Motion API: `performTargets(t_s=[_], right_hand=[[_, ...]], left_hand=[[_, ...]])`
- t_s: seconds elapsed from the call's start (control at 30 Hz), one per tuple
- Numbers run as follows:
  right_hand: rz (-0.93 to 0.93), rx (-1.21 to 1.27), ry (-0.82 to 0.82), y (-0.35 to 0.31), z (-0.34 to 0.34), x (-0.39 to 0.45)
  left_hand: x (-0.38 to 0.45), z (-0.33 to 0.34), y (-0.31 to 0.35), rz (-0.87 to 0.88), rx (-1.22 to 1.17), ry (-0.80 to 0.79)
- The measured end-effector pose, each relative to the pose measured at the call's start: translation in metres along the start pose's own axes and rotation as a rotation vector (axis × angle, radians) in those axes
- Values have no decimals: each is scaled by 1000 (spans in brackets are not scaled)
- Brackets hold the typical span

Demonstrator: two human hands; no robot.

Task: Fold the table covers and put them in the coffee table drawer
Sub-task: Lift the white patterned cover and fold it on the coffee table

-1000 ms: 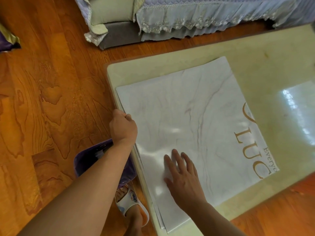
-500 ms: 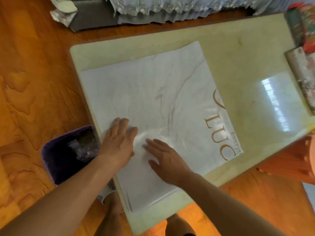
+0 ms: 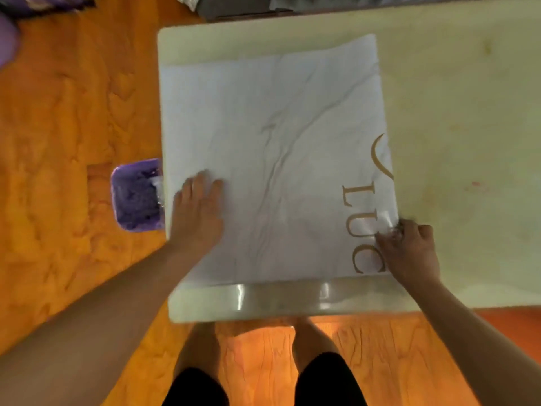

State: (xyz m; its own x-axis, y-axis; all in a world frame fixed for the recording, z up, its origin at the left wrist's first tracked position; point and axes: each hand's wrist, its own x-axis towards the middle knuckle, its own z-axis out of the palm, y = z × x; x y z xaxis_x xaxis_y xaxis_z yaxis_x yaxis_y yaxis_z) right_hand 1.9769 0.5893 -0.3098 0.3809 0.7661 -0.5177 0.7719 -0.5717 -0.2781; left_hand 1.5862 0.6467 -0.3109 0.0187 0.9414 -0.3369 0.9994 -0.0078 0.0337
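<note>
While a person stood at the near edge of a pale tabletop (image 3: 468, 112), a white marble-patterned table cover (image 3: 278, 142) lay flat across the tabletop's left portion, filling the centre of the frame. Gold letters ran along the cover's right side. Its near edge hung slightly over the tabletop's glossy front edge, low in the frame.

From the lower left, the left hand (image 3: 197, 212) reached in with the forearm angled upward, and it lay palm down on the cover's lower left area, fingers straight and close together, pressing the sheet flat.

From the lower right, the right hand (image 3: 409, 250) came in at the cover's lower right corner. Its fingers (image 3: 392, 237) were curled and pinched the cover's right edge, which was lifted a little and caught the light there.

Left of the tabletop, a purple bin (image 3: 136, 196) stood on the orange wooden floor (image 3: 58, 142), just beside the tabletop's left edge. Bare legs in dark shorts showed at the bottom centre of the frame.
</note>
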Motion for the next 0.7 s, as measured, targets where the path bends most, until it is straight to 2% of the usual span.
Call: performTargets(t_s=[0.1, 0.2, 0.33, 0.43, 0.5, 0.53, 0.63, 0.7], right_hand=[[53, 60, 14, -5, 7, -9], [98, 71, 33, -10, 12, -13], [115, 61, 70, -10, 20, -8], [98, 54, 106, -7, 26, -10], [99, 45, 118, -8, 28, -10], [95, 41, 120, -8, 28, -11], [81, 36, 113, -7, 26, -11], [84, 34, 104, -8, 25, -10]], left_hand=[[-94, 26, 43, -302, -258, -64], [-167, 48, 63, -356, -309, -99], [-166, 61, 40, -582, -370, -51], [-156, 73, 35, -500, -248, -293], [-157, 89, 37, -459, -234, -371], [-156, 91, 39, -488, -276, -366], [-143, 78, 53, -732, -485, -285], [-138, 63, 55, -819, -526, -157]])
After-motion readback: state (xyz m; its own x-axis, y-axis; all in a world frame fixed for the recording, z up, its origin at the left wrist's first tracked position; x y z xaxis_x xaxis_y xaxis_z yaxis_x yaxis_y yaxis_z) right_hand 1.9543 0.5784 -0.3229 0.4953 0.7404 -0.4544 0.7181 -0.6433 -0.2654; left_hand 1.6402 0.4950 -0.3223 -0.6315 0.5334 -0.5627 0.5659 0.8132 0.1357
